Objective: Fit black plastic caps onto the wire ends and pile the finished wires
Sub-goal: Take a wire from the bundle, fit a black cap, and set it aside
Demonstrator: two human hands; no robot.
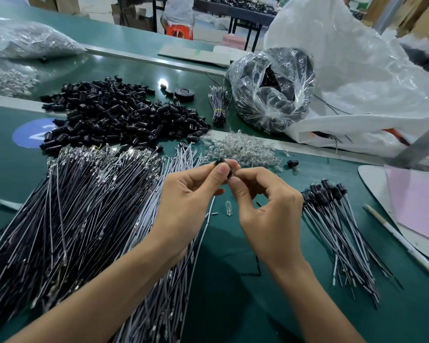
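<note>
Left hand [183, 204] and right hand [265, 209] both pinch one black cap [229, 172] at centre, finished pile [332, 211] near right — wire end hidden, so a skewed push may bend it or pop the cap loose.

In front of me: green mat [233, 268], black caps [114, 115], black-and-white striped wires [72, 206], clear bulbs [243, 147], pink sheet [416, 201], blue round sticker [27, 134].

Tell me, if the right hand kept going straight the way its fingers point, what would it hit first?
The black cap it pinches, then the left hand gripping that cap from the other side. The right hand points up and left; nothing else shows between them, though depth is unclear.
</note>
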